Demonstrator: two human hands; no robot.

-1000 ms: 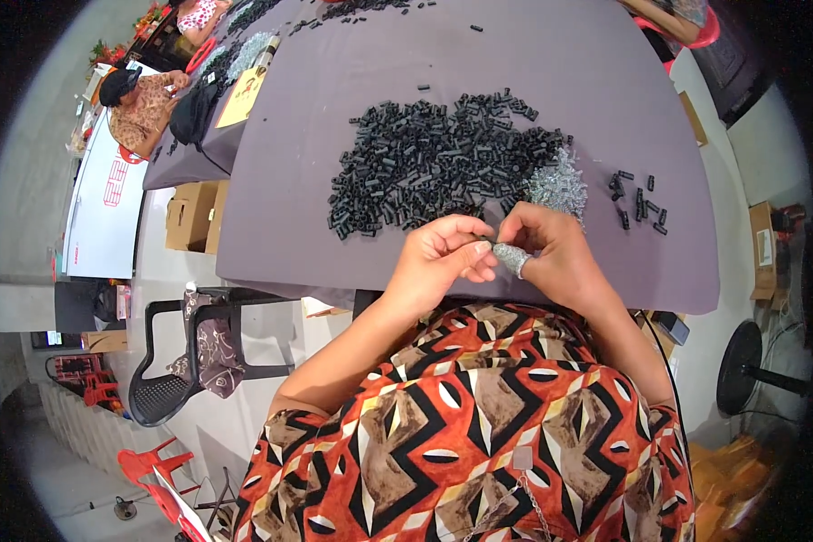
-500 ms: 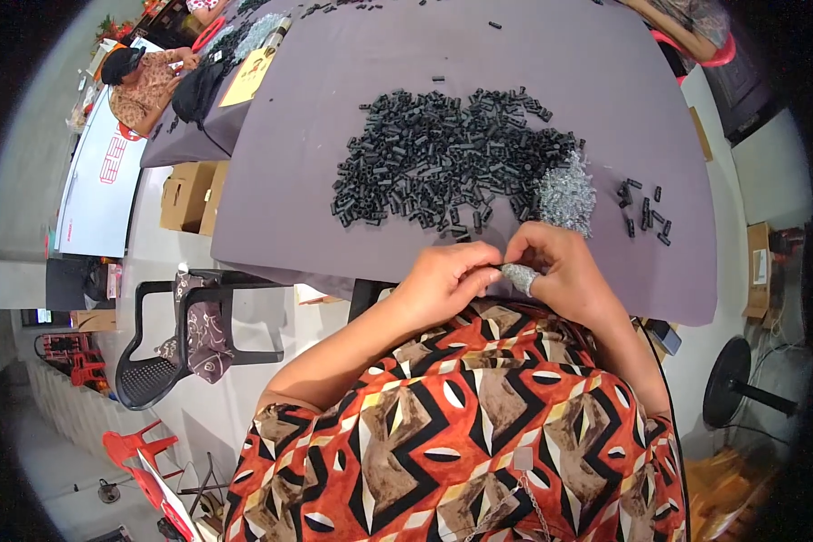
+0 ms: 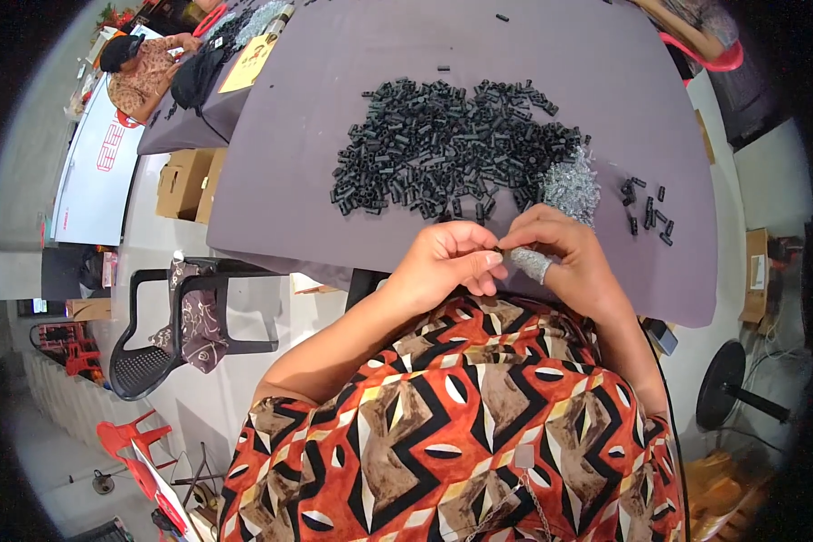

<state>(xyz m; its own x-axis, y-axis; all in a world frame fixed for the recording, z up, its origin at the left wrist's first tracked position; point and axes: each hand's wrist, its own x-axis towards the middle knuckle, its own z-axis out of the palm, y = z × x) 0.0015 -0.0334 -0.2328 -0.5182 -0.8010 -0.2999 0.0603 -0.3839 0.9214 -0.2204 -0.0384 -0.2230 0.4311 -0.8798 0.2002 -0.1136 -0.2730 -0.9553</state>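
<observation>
My left hand [image 3: 449, 260] and my right hand [image 3: 569, 255] meet above the near edge of the table. Between their fingertips is a small black piece [image 3: 499, 249], mostly hidden by the fingers. A silvery-grey wrap [image 3: 531, 265] covers my right thumb. Just beyond my hands lies a wide heap of short black tube-like pieces [image 3: 443, 149]. Against its right side sits a smaller heap of small clear or silvery pieces [image 3: 571, 188]. Several black pieces [image 3: 650, 215] lie apart, farther right on the cloth.
A grey-purple cloth covers the table [image 3: 289, 190]. On the left stand a black chair [image 3: 144, 366] with a patterned cloth and an open cardboard box [image 3: 183, 185]. A person [image 3: 140, 77] sits at another table, far left. Another person's arm [image 3: 677, 27] rests at the far right edge.
My hands have risen slightly toward the heap, and the left fingers have opened out somewhat around the small black piece. The whole view has shifted a little.
</observation>
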